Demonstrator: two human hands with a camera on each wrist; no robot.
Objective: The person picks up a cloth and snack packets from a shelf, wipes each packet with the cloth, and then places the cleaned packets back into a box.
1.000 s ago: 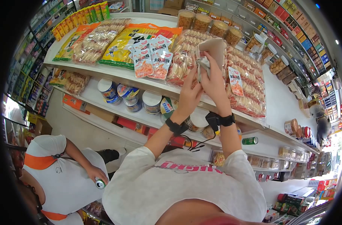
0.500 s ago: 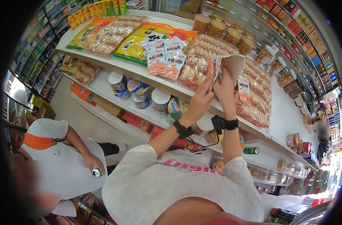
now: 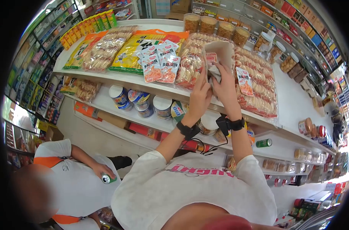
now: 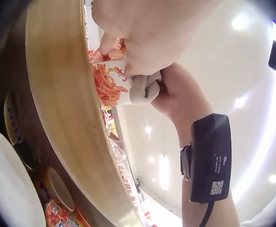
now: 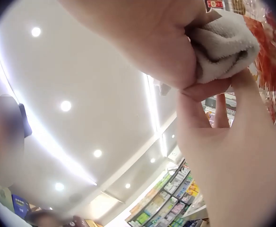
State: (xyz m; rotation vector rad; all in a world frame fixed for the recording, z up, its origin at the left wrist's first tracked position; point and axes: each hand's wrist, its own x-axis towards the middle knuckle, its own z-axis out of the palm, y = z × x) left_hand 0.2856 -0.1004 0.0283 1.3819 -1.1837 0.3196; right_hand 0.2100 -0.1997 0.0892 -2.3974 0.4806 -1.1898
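Largest item, the white table (image 3: 287,94): it carries bulky clear bags of biscuits (image 3: 258,78). Among them, right at my hands, I find the open box (image 3: 225,50), its mouth facing upward. My hands are close together: the left hand (image 3: 200,100) grips the printed side of the box, and the right hand (image 3: 227,92) pinches a pale cloth (image 5: 225,47) at the mouth. Smallest item: a flat sachet (image 3: 245,81) on the bag, just right of the box.

Assessment: the card walls look thin, so my left grip should be firm without denting them. The cloth is best kept bunched within my fingertips, clear of the rim, with both wrists held off the biscuits, which would crush easily.
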